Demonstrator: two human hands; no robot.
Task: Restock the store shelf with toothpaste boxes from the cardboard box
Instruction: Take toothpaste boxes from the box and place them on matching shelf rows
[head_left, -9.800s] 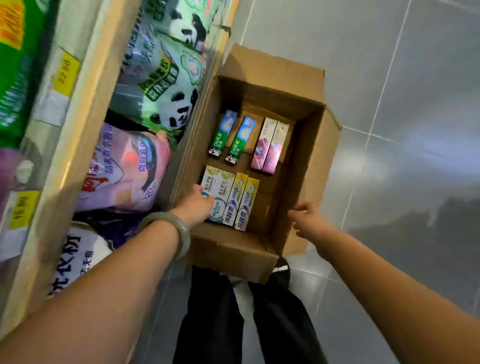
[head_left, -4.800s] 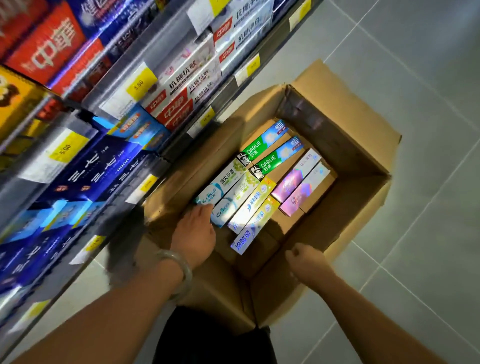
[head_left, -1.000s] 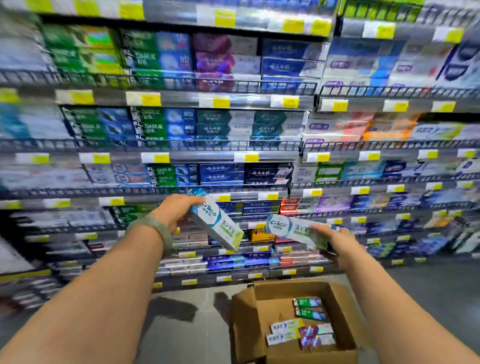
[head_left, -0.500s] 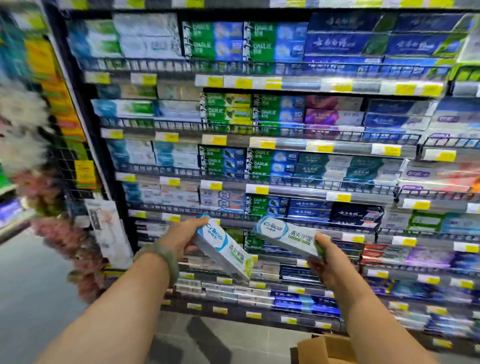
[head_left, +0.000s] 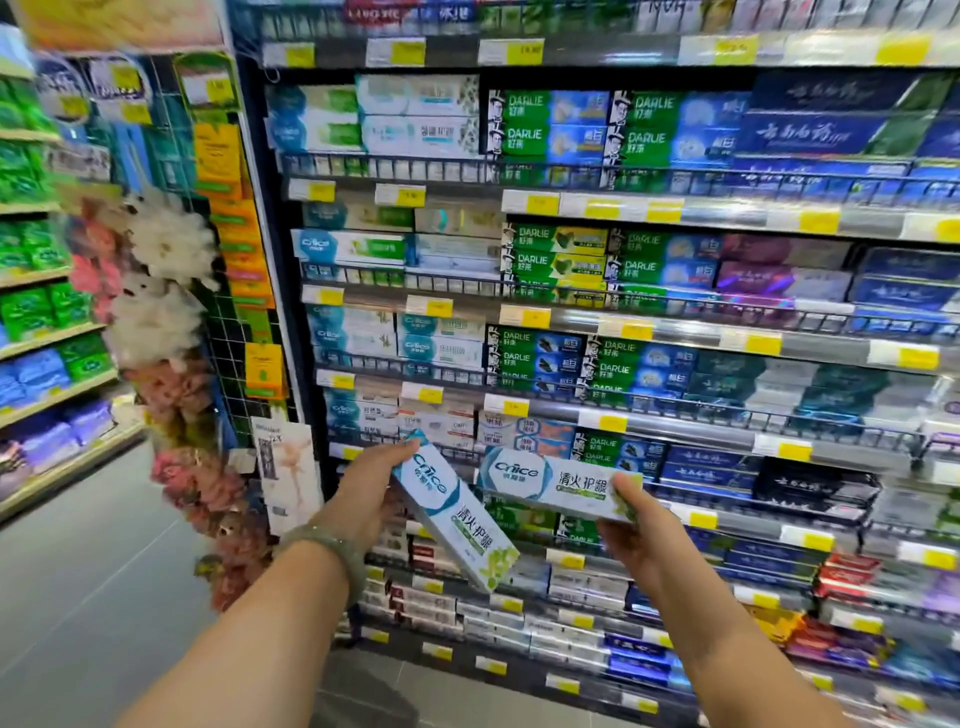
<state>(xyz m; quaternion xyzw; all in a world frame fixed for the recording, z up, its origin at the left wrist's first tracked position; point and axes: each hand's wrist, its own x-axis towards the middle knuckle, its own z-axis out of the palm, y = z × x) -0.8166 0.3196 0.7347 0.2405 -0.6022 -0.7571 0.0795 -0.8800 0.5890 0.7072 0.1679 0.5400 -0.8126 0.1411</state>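
Two toothpaste boxes held up before the stocked store shelf (head_left: 675, 322).

The shelf tiers, packed with boxed toothpaste and yellow price tags, fill the view. The left hand (head_left: 371, 488) grips a tilted white-and-green box (head_left: 454, 512) by its upper end; the right hand (head_left: 641, 527) clasps a level matching box (head_left: 550, 486) by its right end, seemingly short of the shelves.

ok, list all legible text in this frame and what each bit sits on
"Cnice" and "清火护龈": on the box in the left hand.
"Cnice" and "清火护龈": on the box in the right hand.
"DARLIE": on the green shelf boxes, repeated over several rows.
"Cnice": on white-blue shelf boxes.
Yellow price tags: blurred, unreadable.
Dark blue boxes: script too blurred.
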